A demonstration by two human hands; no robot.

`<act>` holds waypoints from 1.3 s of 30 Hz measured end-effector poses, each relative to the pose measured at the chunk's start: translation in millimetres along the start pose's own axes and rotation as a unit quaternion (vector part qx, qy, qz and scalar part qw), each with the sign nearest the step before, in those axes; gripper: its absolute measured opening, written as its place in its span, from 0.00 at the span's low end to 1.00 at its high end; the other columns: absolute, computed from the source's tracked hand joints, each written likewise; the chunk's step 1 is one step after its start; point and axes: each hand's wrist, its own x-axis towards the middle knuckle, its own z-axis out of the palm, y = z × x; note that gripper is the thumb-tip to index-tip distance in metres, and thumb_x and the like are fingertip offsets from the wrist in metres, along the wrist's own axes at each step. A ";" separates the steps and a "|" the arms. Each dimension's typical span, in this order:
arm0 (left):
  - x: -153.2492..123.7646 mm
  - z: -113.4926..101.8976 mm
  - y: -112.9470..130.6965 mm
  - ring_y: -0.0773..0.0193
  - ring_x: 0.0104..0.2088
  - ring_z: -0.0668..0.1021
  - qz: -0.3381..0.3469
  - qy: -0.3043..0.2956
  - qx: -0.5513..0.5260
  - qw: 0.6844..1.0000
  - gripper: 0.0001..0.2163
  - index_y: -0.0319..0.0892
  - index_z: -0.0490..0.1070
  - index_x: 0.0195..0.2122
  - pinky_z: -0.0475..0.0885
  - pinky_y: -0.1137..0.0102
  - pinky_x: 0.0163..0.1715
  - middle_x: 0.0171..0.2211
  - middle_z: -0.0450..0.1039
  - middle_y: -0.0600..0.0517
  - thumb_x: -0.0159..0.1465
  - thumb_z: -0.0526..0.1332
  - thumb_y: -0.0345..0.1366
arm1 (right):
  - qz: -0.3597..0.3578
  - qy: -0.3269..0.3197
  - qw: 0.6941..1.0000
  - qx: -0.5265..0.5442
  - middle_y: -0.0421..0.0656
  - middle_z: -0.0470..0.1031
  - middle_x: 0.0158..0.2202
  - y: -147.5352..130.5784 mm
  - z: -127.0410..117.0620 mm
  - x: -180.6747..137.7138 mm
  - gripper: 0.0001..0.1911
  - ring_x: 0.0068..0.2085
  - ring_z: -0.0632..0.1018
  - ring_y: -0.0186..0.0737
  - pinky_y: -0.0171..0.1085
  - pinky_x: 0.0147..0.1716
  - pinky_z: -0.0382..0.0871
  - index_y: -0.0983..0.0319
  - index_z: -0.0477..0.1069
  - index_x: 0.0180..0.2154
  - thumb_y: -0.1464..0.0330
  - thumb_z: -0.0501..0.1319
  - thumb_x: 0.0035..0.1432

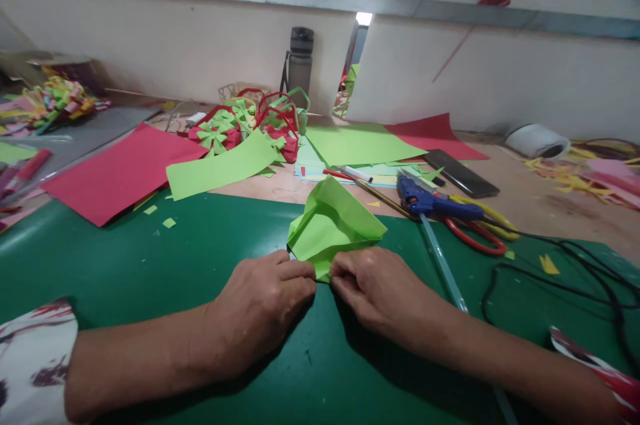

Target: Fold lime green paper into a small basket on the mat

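A folded sheet of light green paper [333, 222] stands partly raised on the dark green mat [150, 265]. My left hand [265, 305] pinches its near corner from the left, fingers curled closed. My right hand [373, 288] pinches the same near edge from the right, fingers pressed together. The two hands almost touch at the paper's lower tip.
A blue glue gun [430, 202] with a glue stick lies right of the paper, beside red and yellow scissors [475, 235] and a black cable [560, 265]. Red paper [120, 172], green sheets [220, 168], paper flower baskets [250, 122], a phone [460, 172] and a grey bottle [301, 62] sit farther back.
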 end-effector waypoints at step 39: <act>3.7 -5.3 16.7 0.53 0.38 0.69 0.029 -0.098 0.126 0.987 0.16 0.32 0.69 0.48 0.69 0.59 0.36 0.43 0.70 0.43 0.64 0.57 0.39 | 0.024 -0.033 0.996 -0.074 0.41 0.68 0.20 -3.1 2.9 6.5 0.11 0.20 0.61 0.32 0.36 0.22 0.44 0.63 0.66 0.24 0.70 0.53 0.58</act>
